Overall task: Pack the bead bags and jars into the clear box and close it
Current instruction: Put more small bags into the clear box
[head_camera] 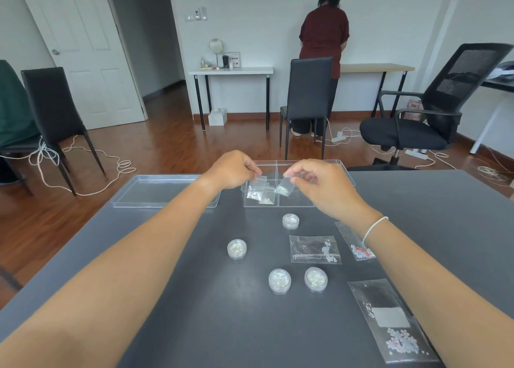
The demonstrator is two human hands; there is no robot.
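Bead bags [260, 192] lie in the clear box [345, 170] on our dark gray table [194, 298], in a room with a wood floor. Our right hand [319, 185] pinches one small bag [283, 187], hanging corner-down. Our left hand [230, 170] pinches another. Four jars [279, 281] wait nearby. We see no writing we can read.

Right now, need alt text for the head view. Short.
Two bare hands hold small clear bead bags over a clear divided plastic box on a dark grey table: left hand, right hand. Four small round clear jars and three larger bead bags wait nearer; the clear lid lies left.
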